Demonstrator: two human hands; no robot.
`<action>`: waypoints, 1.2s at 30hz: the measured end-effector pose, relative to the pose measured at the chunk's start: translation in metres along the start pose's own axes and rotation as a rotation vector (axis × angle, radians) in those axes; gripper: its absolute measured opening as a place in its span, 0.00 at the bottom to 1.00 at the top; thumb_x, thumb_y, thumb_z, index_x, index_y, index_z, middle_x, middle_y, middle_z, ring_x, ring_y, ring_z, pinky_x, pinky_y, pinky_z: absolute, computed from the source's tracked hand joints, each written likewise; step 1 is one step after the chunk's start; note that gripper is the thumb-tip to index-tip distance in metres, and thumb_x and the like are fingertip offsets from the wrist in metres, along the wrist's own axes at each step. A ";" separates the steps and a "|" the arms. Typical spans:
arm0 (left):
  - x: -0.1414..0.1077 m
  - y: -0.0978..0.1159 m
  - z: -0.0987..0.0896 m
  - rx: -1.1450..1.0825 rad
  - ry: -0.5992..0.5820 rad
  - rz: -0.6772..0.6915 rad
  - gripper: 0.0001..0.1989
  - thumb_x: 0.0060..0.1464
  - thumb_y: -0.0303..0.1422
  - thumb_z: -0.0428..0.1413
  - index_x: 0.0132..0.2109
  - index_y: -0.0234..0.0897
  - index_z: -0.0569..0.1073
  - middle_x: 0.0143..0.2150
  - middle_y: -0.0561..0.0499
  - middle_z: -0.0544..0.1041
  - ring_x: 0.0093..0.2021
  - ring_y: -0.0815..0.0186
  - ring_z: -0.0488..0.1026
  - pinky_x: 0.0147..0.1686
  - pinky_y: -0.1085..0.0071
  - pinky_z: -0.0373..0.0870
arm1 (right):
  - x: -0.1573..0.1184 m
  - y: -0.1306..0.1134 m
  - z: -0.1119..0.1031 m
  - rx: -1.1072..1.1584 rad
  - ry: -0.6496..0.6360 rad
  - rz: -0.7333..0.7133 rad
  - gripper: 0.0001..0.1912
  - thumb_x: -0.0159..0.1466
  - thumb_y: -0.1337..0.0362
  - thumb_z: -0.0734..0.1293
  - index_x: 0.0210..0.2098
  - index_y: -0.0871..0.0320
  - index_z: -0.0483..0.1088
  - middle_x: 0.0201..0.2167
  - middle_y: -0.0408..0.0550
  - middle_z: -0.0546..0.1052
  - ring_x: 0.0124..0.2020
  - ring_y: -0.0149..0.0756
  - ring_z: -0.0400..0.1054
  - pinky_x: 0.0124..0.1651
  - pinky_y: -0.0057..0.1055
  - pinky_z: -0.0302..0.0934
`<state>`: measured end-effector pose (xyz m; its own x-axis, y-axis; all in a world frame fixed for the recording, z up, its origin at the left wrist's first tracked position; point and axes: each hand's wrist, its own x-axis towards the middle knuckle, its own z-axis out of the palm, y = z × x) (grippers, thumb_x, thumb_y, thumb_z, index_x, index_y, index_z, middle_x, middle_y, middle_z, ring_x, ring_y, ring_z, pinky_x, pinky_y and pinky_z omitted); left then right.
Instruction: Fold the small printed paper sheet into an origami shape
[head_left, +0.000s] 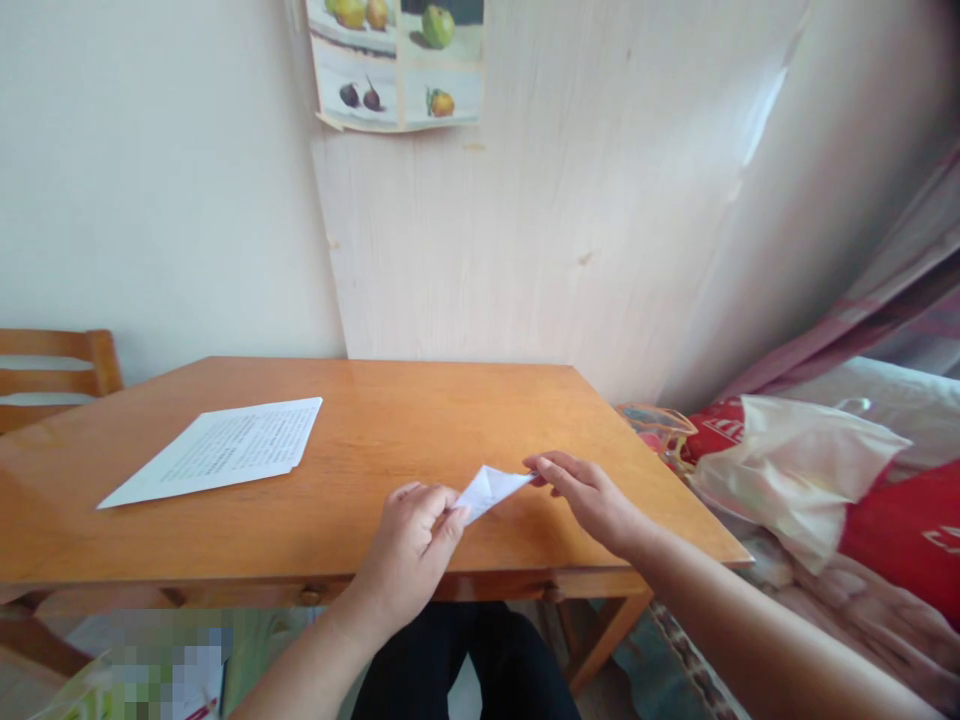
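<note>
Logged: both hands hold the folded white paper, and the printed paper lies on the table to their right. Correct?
Wrong side: the head view shows the printed paper on the table, left of the left hand and right hand. Both hands do hold the folded white paper.

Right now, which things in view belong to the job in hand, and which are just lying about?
In hand:
- folded paper, between left hand and right hand
- table, beneath

Apparently not in use:
- printed sheets
- white bag
- chair
- fruit pictures, on the wall
</note>
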<state>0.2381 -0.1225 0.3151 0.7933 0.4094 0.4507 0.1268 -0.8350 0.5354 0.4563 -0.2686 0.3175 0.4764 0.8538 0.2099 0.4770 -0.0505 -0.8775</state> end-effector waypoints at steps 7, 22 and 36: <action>0.028 -0.007 -0.016 -0.430 -0.269 -0.183 0.16 0.65 0.45 0.48 0.35 0.38 0.67 0.34 0.53 0.72 0.35 0.65 0.69 0.35 0.71 0.65 | 0.007 -0.025 -0.004 0.179 -0.013 0.029 0.29 0.68 0.42 0.58 0.47 0.60 0.76 0.47 0.55 0.78 0.46 0.42 0.70 0.44 0.34 0.62; 0.064 -0.007 -0.003 0.049 0.064 -0.040 0.16 0.63 0.42 0.53 0.51 0.38 0.72 0.51 0.44 0.77 0.53 0.56 0.71 0.53 0.60 0.65 | 0.022 -0.009 0.029 0.667 -0.042 0.368 0.15 0.53 0.66 0.72 0.40 0.61 0.73 0.37 0.51 0.80 0.35 0.39 0.75 0.40 0.34 0.69; 0.037 0.015 0.033 0.414 -0.080 0.171 0.10 0.63 0.28 0.49 0.43 0.43 0.75 0.44 0.47 0.78 0.48 0.53 0.69 0.49 0.52 0.57 | -0.008 -0.008 0.045 0.967 0.152 0.490 0.08 0.60 0.67 0.69 0.38 0.59 0.67 0.37 0.53 0.78 0.34 0.35 0.76 0.42 0.31 0.72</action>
<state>0.2888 -0.1321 0.3163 0.8651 0.2363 0.4425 0.2042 -0.9716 0.1196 0.4154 -0.2521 0.3034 0.5742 0.7757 -0.2617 -0.5392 0.1178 -0.8339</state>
